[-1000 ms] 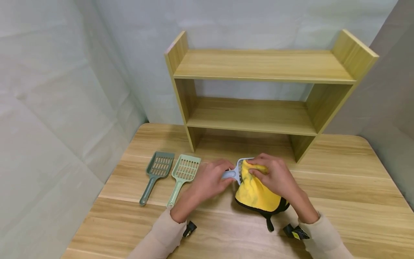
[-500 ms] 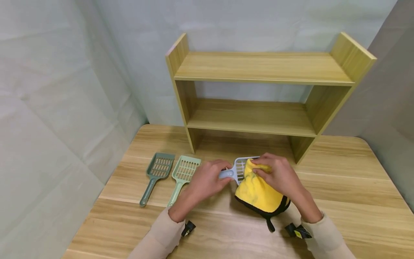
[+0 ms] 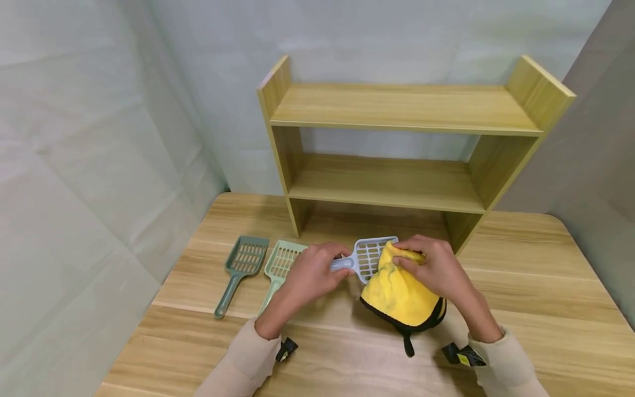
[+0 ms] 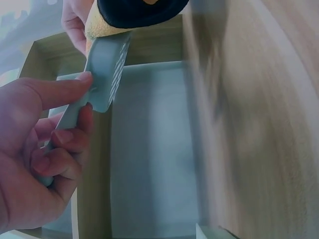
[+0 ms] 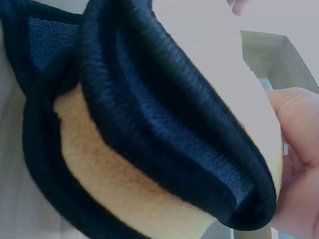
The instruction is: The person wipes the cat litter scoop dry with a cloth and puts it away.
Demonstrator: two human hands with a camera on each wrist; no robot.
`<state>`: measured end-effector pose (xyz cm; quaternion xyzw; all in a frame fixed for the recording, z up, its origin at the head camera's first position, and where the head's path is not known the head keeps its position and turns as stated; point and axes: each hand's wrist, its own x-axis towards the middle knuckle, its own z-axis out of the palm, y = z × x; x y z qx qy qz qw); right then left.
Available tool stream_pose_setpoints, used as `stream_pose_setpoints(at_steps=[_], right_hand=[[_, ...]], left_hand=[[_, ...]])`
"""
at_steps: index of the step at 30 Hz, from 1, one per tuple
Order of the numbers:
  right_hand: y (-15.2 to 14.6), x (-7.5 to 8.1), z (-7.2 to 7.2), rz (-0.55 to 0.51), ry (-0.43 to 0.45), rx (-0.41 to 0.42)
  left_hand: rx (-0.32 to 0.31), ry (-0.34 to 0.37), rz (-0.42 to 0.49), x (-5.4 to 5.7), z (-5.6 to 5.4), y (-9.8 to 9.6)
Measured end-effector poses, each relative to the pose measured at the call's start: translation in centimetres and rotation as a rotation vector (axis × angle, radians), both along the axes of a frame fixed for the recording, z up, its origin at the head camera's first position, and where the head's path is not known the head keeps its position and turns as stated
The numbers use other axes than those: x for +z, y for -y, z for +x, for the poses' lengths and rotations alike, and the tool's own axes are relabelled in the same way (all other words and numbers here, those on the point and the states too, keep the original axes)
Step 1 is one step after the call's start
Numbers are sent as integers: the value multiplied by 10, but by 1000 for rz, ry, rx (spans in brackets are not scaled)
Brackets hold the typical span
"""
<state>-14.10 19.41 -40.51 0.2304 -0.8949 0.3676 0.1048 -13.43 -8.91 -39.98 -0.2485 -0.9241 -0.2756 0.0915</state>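
My left hand [image 3: 315, 270] grips the handle of a light blue litter scoop [image 3: 364, 260], its slotted head pointing right. A yellow cloth [image 3: 403, 300] with black edging is pinched in my right hand [image 3: 435, 268] and covers the right part of the scoop's head. In the left wrist view the fingers curl around the handle, and the scoop [image 4: 102, 69] is seen from its side with the cloth at its far end. Folds of the cloth [image 5: 129, 154] fill most of the right wrist view, hiding the scoop there, with a dark underside and a hanging loop.
A dark green litter scoop [image 3: 246, 257] and a pale green one [image 3: 281, 263] lie to the left on the wooden table [image 3: 536, 309]; my left hand and forearm overlap the pale one. Behind stands a wooden shelf [image 3: 387, 184]. Black devices [image 3: 463, 354] sit at both wrists.
The cloth has shifted slightly right in my right hand while the scoop and left hand have moved left. More of the scoop's slotted head now shows.
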Motion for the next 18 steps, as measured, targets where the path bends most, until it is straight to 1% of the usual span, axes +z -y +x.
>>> stream_pose_setpoints(at_steps=[4, 12, 15, 18], right_hand=[[4, -4, 1, -5, -27, 6], [19, -13, 2, -10, -87, 68], [23, -14, 3, 2, -93, 75], [24, -14, 4, 10, -79, 77]], left_hand=[[-1, -9, 3, -3, 1, -3], [-15, -83, 14, -11, 3, -11], [-18, -89, 11, -12, 4, -14], [-18, -85, 1, -13, 4, -15]])
